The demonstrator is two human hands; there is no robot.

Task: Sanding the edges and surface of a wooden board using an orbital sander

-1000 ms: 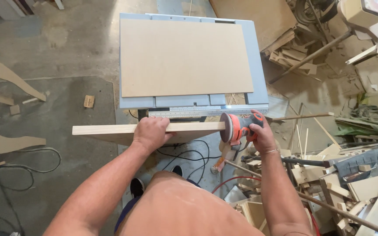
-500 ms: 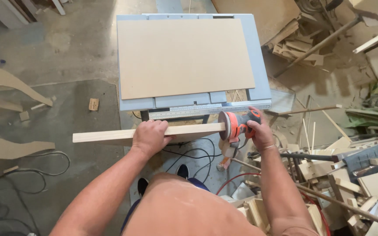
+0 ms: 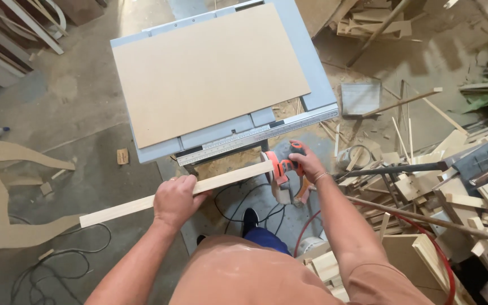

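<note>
The long pale wooden board (image 3: 142,204) is held edge-up in front of the person, below the table, running from about eight o'clock up towards two o'clock, its right end butted against the disc of the orange and black hand sander (image 3: 282,168). Largest in view is the grey-blue metal work table (image 3: 317,85) at twelve o'clock, with a flat tan fibreboard sheet (image 3: 207,70) lying across most of its top and a silver ruler strip (image 3: 255,137) along its near edge. At three to five o'clock a heap of pale wood offcuts (image 3: 425,186) covers the floor, crossed by a long brown stick (image 3: 425,220). At nine o'clock a curved cut-out of tan fibreboard (image 3: 7,192) lies on the grey concrete floor (image 3: 74,101), with black cables (image 3: 46,265) near seven o'clock. The left hand (image 3: 175,200) is wrapped over the board's top edge about mid-length, fingers curled tight on it. The right hand (image 3: 307,162) is closed around the sander's body, just beside the board's end. A small wooden block (image 3: 122,156) lies on the floor near ten o'clock, beside the table's corner.
</note>
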